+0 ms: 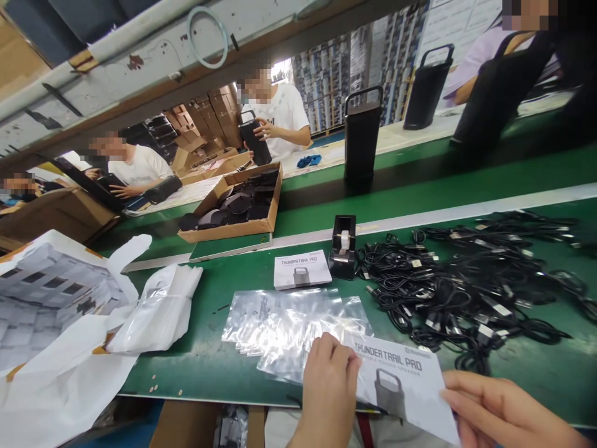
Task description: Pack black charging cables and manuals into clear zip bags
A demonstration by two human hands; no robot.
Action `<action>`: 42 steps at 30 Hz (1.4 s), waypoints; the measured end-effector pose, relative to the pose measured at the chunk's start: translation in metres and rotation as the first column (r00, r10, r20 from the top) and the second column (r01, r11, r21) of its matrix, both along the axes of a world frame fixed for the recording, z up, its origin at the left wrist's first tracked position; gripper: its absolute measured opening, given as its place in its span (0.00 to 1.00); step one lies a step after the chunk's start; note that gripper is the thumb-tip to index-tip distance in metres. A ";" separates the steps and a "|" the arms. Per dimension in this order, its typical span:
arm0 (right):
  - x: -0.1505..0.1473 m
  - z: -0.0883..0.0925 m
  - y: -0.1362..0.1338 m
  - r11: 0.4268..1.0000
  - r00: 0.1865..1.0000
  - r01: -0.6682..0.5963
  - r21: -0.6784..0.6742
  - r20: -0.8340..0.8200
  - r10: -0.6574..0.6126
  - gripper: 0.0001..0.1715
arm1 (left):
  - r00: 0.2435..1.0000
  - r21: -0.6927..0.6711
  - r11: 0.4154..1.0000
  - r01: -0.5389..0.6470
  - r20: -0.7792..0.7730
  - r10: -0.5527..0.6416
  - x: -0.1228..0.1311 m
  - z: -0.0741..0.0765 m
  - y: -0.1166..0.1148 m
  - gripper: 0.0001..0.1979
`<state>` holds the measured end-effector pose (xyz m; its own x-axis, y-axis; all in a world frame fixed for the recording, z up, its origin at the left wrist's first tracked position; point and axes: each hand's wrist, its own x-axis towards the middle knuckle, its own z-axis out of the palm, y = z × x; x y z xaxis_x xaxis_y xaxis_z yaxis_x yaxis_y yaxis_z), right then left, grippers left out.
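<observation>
My left hand (pixel 329 381) and my right hand (pixel 499 410) both grip a white "Thunder Trail Pro" booklet (pixel 403 382) at the near edge of the green table. The left hand's fingers pinch the booklet's left edge, over a spread of clear plastic bags (pixel 284 326). The right hand's fingers hold the booklet's right corner. A second stack of the same booklets (pixel 301 269) lies farther back, beside a black tape dispenser (pixel 343 246). A large heap of black cables (pixel 466 280) lies to the right.
White packing sheets and a bundle of plastic bags (pixel 161 308) lie at the left. A cardboard box of dark parts (pixel 236 202) and a tall black speaker (pixel 362 132) stand on the green belt. Other people work across the line, holding black speakers.
</observation>
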<state>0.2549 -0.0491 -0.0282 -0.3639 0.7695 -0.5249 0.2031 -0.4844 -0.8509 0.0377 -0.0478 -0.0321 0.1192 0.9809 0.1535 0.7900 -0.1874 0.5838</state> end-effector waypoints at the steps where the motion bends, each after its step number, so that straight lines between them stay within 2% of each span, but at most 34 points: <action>1: -0.003 0.002 0.002 1.000 1.000 0.031 -0.002 0.003 -0.031 0.21 | 1.000 -0.012 1.000 -0.004 0.018 0.005 -0.001 0.001 0.001 0.08; 5: -0.023 0.005 0.013 0.980 0.981 0.192 0.044 0.027 -0.193 0.20 | 0.993 -0.042 0.999 -0.029 0.115 0.033 -0.008 0.009 0.002 0.09; 9: -0.034 0.010 0.023 0.968 0.968 0.241 0.069 0.059 -0.246 0.20 | 0.992 -0.020 0.997 -0.076 0.096 0.078 -0.017 0.016 0.003 0.08; 11: -0.031 0.011 0.026 0.952 0.951 0.287 0.106 0.089 -0.296 0.20 | 0.993 0.015 0.993 -0.115 0.037 0.114 -0.020 0.016 0.005 0.08; 13: -0.026 0.010 0.027 0.949 0.947 0.284 0.137 0.116 -0.300 0.19 | 0.988 0.083 0.988 -0.133 -0.066 0.138 -0.022 0.013 0.006 0.12; 16: -0.020 0.007 0.028 0.962 0.957 0.224 0.157 0.154 -0.247 0.19 | 0.958 0.159 0.985 -0.069 -0.265 0.110 -0.022 0.002 0.008 0.19; 19: -0.017 0.005 0.029 0.944 0.934 0.279 0.178 0.179 -0.310 0.18 | 0.909 0.132 0.991 0.003 -0.414 0.053 -0.025 -0.009 0.006 0.23; 21: -0.016 0.006 0.029 0.937 0.923 0.303 0.173 0.189 -0.334 0.18 | 0.880 0.106 0.994 0.012 -0.474 0.040 -0.028 -0.011 0.003 0.29; 23: -0.015 0.006 0.028 0.951 0.934 0.270 0.153 0.200 -0.298 0.18 | 0.859 0.095 0.995 0.013 -0.511 0.037 -0.032 -0.011 0.000 0.33; 25: -0.014 0.006 0.028 0.963 0.946 0.233 0.133 0.200 -0.256 0.18 | 0.847 0.099 0.995 0.011 -0.531 0.043 -0.033 -0.010 -0.003 0.34; 27: -0.015 0.007 0.029 0.960 0.944 0.243 0.138 0.193 -0.266 0.18 | 0.844 0.121 0.993 0.008 -0.533 0.058 -0.032 -0.011 -0.006 0.35; 30: -0.020 0.009 0.031 0.966 0.952 0.218 0.141 0.189 -0.242 0.18 | 0.869 0.165 0.986 -0.018 -0.485 0.097 -0.027 -0.011 -0.006 0.33; 33: -0.026 0.011 0.031 0.970 0.959 0.189 0.155 0.185 -0.216 0.17 | 0.925 0.190 0.981 -0.044 -0.362 0.111 -0.021 -0.004 -0.003 0.27; 36: -0.029 0.012 0.031 0.964 0.956 0.197 0.176 0.185 -0.229 0.18 | 0.964 0.170 0.981 -0.093 -0.232 0.131 -0.015 0.005 0.005 0.16; 39: -0.030 0.011 0.030 0.968 0.959 0.187 0.169 0.180 -0.217 0.18 | 0.967 0.127 0.985 -0.114 -0.214 0.139 -0.010 0.006 0.014 0.02; 40: -0.030 0.010 0.029 0.968 0.961 0.189 0.166 0.174 -0.217 0.18 | 0.967 0.119 0.987 -0.106 -0.220 0.130 -0.009 0.005 0.017 0.01; 42: -0.030 0.009 0.029 0.968 0.962 0.197 0.155 0.158 -0.221 0.18 | 0.971 0.107 0.990 -0.089 -0.214 0.111 -0.009 0.002 0.019 0.06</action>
<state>0.2252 -0.0205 -0.0190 -0.1003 0.8874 -0.4499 0.2599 -0.4131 -0.8728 0.0290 -0.0289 -0.0305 0.0623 0.9715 0.2287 0.9140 -0.1476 0.3778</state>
